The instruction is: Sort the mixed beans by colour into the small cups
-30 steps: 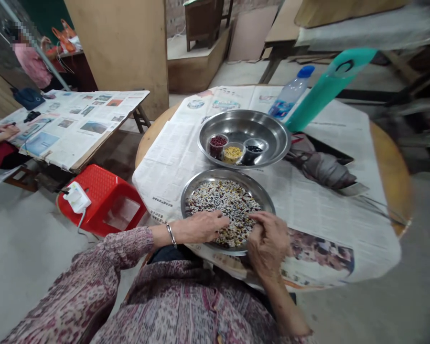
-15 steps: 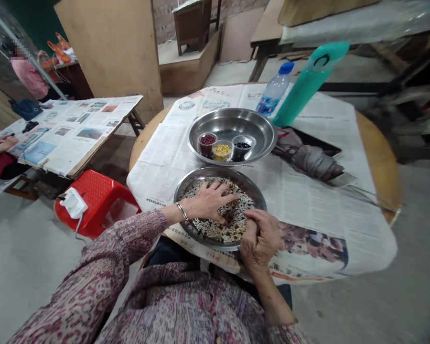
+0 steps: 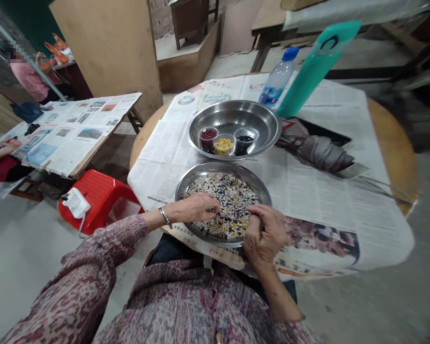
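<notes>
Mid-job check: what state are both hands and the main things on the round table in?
Near dish: upright, bearing mixed grains
Left hand: curled over the grains
Right hand: curled at the near dish's right side
Far basin: upright, holding three cups
Red-bean cup: open
Yellow-grain cup: open
Black-bean cup: open
Clear bottle: capped
Grey bundle: rolled up, lying
Newspaper: spread out

A red stool (image 3: 97, 190) stands on the grey floor (image 3: 28, 248) beside a rectangular newspaper-covered table (image 3: 69, 119).
</notes>
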`<state>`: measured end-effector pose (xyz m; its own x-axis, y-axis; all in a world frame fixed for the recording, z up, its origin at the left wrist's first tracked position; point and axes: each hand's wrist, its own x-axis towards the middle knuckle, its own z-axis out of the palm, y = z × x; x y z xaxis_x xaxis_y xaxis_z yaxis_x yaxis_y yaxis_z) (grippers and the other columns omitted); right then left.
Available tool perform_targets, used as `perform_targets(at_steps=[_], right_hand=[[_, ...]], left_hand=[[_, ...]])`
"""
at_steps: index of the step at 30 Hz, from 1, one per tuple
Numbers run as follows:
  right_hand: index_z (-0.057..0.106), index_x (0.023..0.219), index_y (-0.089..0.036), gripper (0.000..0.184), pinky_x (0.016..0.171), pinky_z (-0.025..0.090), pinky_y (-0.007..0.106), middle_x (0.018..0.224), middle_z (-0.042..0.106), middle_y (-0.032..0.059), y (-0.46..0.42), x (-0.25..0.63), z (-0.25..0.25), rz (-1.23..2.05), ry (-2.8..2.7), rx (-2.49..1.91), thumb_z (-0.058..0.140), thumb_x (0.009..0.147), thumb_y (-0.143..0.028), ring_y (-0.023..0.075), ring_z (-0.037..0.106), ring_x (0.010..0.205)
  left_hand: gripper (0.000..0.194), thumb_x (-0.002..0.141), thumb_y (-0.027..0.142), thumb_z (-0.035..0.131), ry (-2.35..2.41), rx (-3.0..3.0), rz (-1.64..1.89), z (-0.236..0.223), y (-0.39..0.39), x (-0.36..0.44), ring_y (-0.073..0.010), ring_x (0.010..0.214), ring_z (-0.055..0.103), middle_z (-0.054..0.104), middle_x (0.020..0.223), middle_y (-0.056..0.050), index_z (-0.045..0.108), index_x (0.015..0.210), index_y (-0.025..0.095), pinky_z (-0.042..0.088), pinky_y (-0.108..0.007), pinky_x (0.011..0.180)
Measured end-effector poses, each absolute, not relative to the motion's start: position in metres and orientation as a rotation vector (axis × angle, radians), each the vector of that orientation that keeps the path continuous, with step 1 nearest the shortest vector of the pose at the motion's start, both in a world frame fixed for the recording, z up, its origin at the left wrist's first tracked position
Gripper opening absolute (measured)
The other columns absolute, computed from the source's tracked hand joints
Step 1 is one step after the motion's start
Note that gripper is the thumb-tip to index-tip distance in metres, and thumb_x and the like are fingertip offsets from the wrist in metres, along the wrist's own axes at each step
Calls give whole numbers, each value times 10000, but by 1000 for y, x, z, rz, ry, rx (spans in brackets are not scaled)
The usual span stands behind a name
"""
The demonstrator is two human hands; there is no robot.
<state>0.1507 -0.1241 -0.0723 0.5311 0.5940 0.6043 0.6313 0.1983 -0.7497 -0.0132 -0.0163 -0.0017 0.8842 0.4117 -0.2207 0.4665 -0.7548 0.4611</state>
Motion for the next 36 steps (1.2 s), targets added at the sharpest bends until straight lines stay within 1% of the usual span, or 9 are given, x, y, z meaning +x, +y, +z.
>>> perform_targets(at_steps=[7, 10, 14, 21, 25, 29, 31, 34, 36], right_hand=[[653, 824, -202, 164, 868, 482, 399, 854, 687, 43, -125, 152, -75, -32, -1142, -1466, 493, 860, -202, 193, 644, 881], [650, 817, -200, 165, 866, 473, 396, 850, 684, 46, -125, 153, -75, -39, -1135, -1473, 492, 861, -210, 195, 639, 873], [654, 818, -201, 168, 866, 472, 397, 853, 686, 45, -124, 152, -75, -40, -1129, -1469, 494, 865, -218, 196, 638, 874], [668, 823, -196, 163, 859, 493, 386, 845, 690, 38, -124, 152, -75, -58, -1136, -1429, 513, 872, -185, 183, 649, 861], [677, 829, -196, 161, 851, 504, 383, 853, 694, 39, -124, 153, -76, -68, -1148, -1429, 524, 875, -178, 181, 649, 865], [680, 825, -194, 165, 856, 508, 392, 843, 693, 38, -125, 153, -77, -60, -1155, -1445, 522, 874, -188, 183, 652, 858], [680, 816, -192, 170, 855, 510, 393, 836, 693, 39, -125, 153, -77, -58, -1151, -1451, 519, 870, -193, 184, 654, 854], [673, 789, -193, 175, 847, 510, 386, 821, 690, 39, -125, 153, -76, -48, -1136, -1472, 515, 862, -208, 184, 654, 843], [668, 780, -196, 175, 843, 506, 382, 814, 688, 38, -125, 152, -75, -41, -1134, -1479, 514, 860, -214, 182, 651, 835]], left_hand=[[368, 915, 48, 474, 242, 2623, -219, 4, -44, -11, -157, 1159, 541, 573, 1255, -68, 587, 1229, 204, 452, -267, 980], [341, 960, 116, 442, 164, 2855, -131, -5, -43, 3, -196, 1167, 512, 554, 1311, -82, 587, 1248, 228, 478, -317, 923], [270, 996, 268, 447, 411, 3092, -29, -14, -25, 17, -252, 1133, 502, 576, 1250, -107, 604, 1200, 189, 470, -389, 902], [327, 956, 65, 343, 971, 2861, -159, -3, 3, -10, -171, 951, 588, 590, 1116, -81, 571, 1168, 166, 478, -295, 786], [288, 994, 361, 473, 1006, 2752, -146, 3, -12, -30, -191, 1014, 588, 566, 1179, -77, 541, 1218, 194, 499, -317, 834], [728, 814, 607, 677, 958, 2738, -51, -6, -29, -26, -313, 1223, 480, 474, 1333, -137, 432, 1378, 216, 518, -400, 880], [619, 846, 522, 677, 970, 2753, -26, -13, -32, -16, -330, 1238, 465, 458, 1349, -150, 477, 1348, 219, 509, -430, 910], [264, 950, 270, 529, 922, 2680, -46, -21, -30, 1, -236, 1076, 569, 559, 1198, -114, 595, 1196, 197, 504, -391, 919], [230, 925, 164, 499, 878, 2578, -23, -23, -26, 11, -189, 979, 605, 630, 1081, -79, 644, 1103, 179, 502, -349, 910]])
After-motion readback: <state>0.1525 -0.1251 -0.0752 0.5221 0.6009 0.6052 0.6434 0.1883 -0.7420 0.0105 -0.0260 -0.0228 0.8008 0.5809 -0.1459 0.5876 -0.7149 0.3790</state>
